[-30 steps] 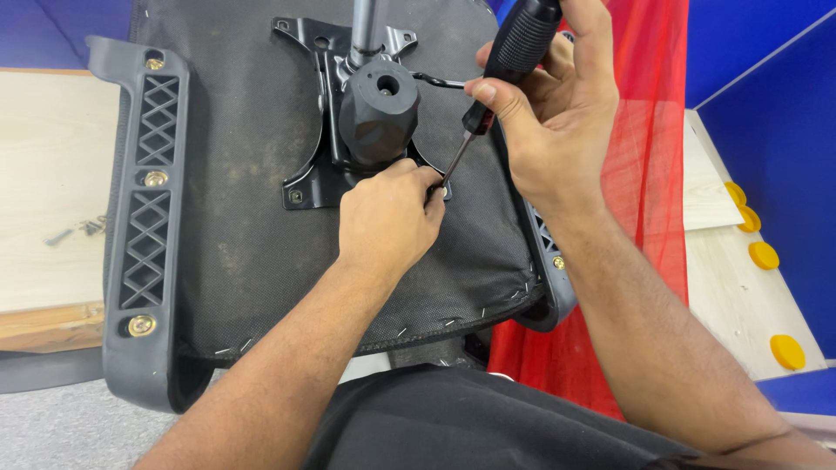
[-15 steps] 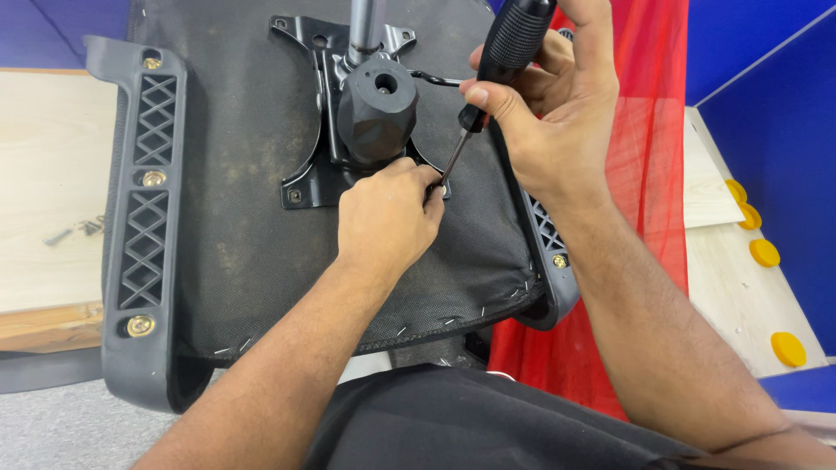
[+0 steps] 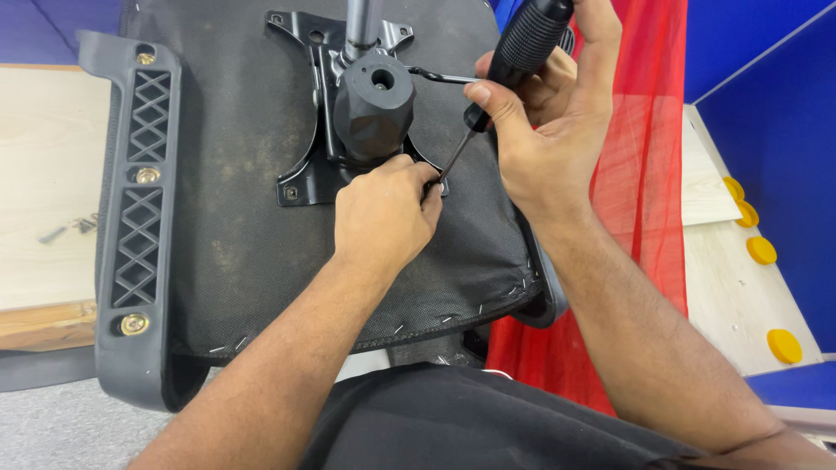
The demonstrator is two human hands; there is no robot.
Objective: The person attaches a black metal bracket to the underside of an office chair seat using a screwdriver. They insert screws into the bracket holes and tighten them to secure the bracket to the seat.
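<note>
Blue partitions back an upturned chair seat (image 3: 261, 218). Left hand (image 3: 383, 213) pinches at the metal plate's (image 3: 300, 178) near corner, steadying the tip, while right hand (image 3: 544, 130) grips the screwdriver (image 3: 514, 61), angled down there.

Two hands work here, the left hand (image 3: 383, 213) and right hand (image 3: 544, 113), with one screwdriver (image 3: 514, 57). One chair seat (image 3: 235, 209) lies upturned. Three yellow caps (image 3: 762, 251) sit nearby.
</note>
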